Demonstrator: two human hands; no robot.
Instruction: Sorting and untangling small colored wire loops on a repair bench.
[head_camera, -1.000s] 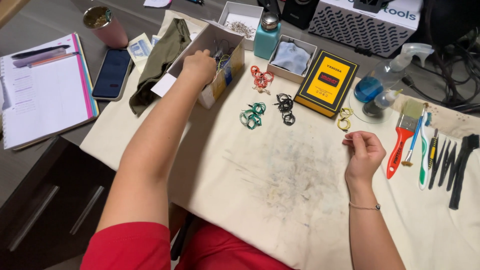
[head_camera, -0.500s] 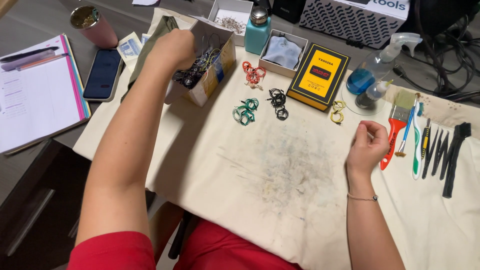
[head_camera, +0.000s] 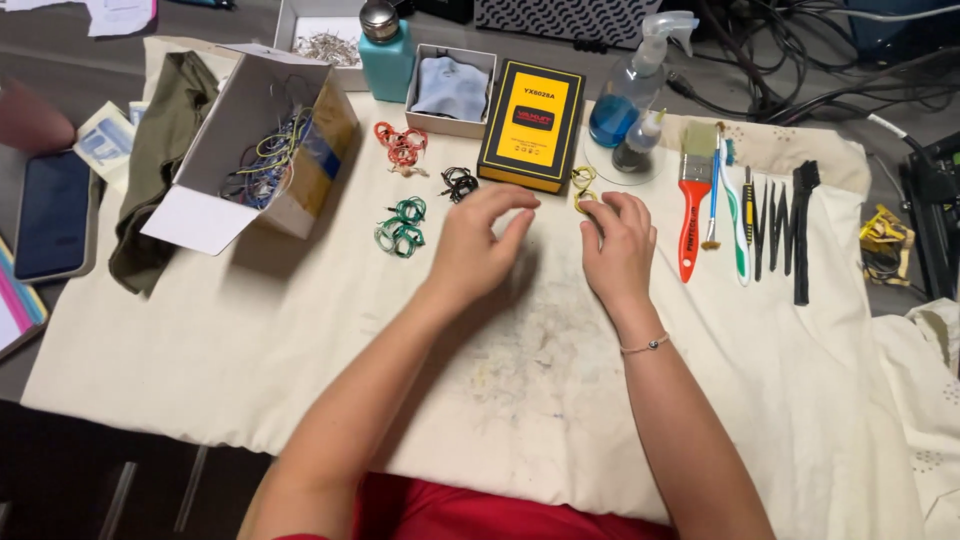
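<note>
My left hand (head_camera: 478, 243) rests low over the cream work cloth (head_camera: 300, 350), fingers apart, nothing visible in it. It lies just below a small black wire bundle (head_camera: 458, 182) and right of a green wire bundle (head_camera: 400, 226). My right hand (head_camera: 617, 243) sits beside it with bent fingers. Its fingertips touch or nearly touch a yellow wire coil (head_camera: 583, 184), and I cannot tell if it grips it. A yellow-and-black flat box (head_camera: 530, 125) lies just beyond both hands. A red wire bundle (head_camera: 402, 146) lies further back left.
A tipped open cardboard box (head_camera: 200, 170) of tangled wires lies at left, by an olive cloth (head_camera: 160, 150) and a phone (head_camera: 52, 210). Behind are a teal dispenser bottle (head_camera: 385, 50) and a blue spray bottle (head_camera: 620, 100). A red-handled brush (head_camera: 693, 215), tweezers (head_camera: 765, 225) and a black brush (head_camera: 803, 235) lie at right.
My left hand has come out of the cardboard box and moved right, down to the cloth beside my right hand. My right hand has shifted slightly toward the yellow coil.
</note>
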